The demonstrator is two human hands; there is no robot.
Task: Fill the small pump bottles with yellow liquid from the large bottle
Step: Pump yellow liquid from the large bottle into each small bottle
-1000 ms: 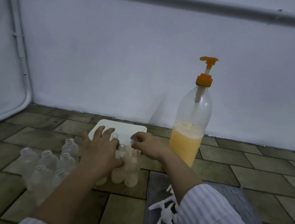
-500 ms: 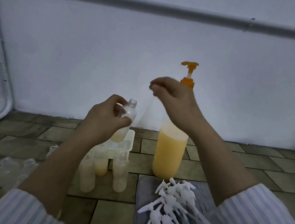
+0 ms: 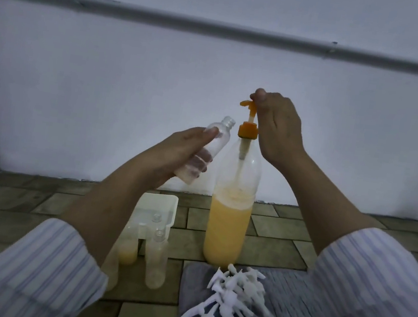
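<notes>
The left hand [image 3: 176, 151] has lifted an empty small bottle [image 3: 204, 152] off the floor and now grips it tilted, mouth just beside the orange pump [image 3: 248, 118] of the large bottle [image 3: 230, 215]. The right hand [image 3: 276, 127] has come up to pinch the pump head, so filling looks ready to begin.

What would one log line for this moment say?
left hand: holds empty small bottle, tilted | right hand: on orange pump head | large bottle: about half full

One large bottle [image 3: 230, 215], two hands [image 3: 176, 153].
</notes>
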